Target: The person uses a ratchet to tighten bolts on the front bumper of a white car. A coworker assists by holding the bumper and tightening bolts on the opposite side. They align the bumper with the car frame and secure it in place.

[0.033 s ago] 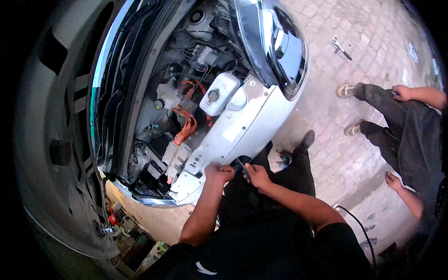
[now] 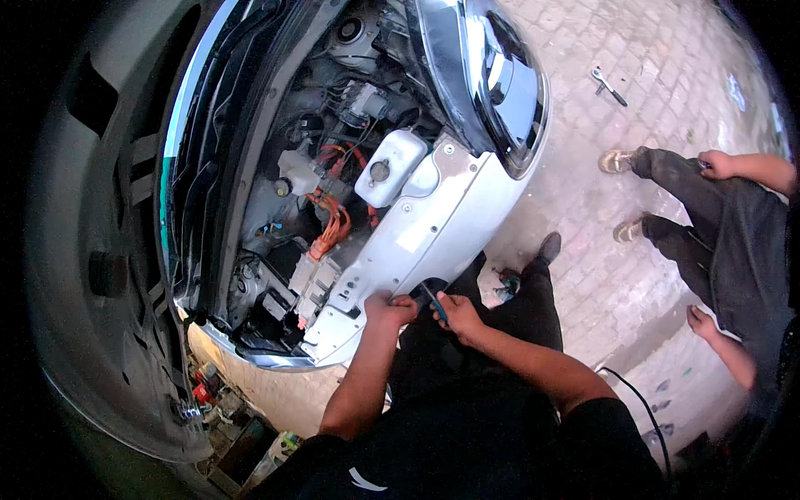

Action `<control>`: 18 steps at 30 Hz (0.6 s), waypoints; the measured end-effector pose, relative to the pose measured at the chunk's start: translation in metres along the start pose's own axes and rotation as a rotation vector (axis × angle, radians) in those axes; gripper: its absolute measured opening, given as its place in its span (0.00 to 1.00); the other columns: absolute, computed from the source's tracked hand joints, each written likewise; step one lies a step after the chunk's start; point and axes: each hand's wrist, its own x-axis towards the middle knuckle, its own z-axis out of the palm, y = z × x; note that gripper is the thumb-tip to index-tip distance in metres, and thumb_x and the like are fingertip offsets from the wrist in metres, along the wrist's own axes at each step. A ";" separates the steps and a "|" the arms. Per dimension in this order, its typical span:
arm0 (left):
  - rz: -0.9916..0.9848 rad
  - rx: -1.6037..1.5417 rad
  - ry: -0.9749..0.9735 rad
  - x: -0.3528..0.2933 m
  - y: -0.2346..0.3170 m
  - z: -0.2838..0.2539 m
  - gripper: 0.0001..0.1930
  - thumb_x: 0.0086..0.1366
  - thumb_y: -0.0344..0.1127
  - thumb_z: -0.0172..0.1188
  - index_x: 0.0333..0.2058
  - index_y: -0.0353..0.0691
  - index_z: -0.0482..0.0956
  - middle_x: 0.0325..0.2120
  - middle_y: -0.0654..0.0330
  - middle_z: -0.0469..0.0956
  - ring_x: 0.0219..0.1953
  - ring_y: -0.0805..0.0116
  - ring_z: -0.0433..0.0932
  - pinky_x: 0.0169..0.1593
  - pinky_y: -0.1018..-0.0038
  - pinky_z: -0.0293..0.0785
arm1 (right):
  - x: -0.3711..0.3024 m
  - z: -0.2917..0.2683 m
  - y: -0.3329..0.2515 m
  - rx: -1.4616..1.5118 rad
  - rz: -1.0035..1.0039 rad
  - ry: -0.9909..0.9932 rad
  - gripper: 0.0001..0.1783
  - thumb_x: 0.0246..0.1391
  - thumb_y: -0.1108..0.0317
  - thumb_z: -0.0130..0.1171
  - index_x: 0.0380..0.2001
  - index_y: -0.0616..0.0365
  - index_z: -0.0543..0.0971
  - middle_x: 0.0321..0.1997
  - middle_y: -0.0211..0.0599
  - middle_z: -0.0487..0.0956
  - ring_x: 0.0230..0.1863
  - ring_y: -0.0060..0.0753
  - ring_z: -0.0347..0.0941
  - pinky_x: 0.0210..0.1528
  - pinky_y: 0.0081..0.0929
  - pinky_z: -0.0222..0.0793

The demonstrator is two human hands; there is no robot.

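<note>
My right hand (image 2: 460, 316) is wrapped round the blue-green handle of a screwdriver (image 2: 439, 309). Its thin shaft points up and to the left, toward a dark round opening (image 2: 432, 288) at the edge of the white front panel (image 2: 467, 225). Close by on the left, my left hand (image 2: 392, 312) is closed in a fist-like grip at the same edge of the panel. What its fingers hold, if anything, is hidden. The screwdriver's tip cannot be made out.
Beyond the panel lies the car's engine bay, with a white fluid tank (image 2: 396, 165) and orange cables (image 2: 332, 225). The raised hood (image 2: 92, 250) fills the left side. A ratchet (image 2: 609, 87) lies on the paving. Another person (image 2: 733, 233) stands at the right. A black cable (image 2: 646, 408) crosses the floor.
The screwdriver's handle appears slightly turned in my right hand, showing more blue. Both hands stay at the same place.
</note>
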 end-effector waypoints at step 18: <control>-0.005 0.025 -0.034 0.006 0.002 -0.006 0.06 0.67 0.37 0.42 0.32 0.47 0.57 0.18 0.67 0.54 0.16 0.73 0.56 0.22 0.75 0.56 | 0.014 -0.003 0.016 -0.377 -0.265 0.079 0.22 0.63 0.49 0.61 0.35 0.61 0.78 0.26 0.35 0.77 0.19 0.27 0.68 0.24 0.25 0.63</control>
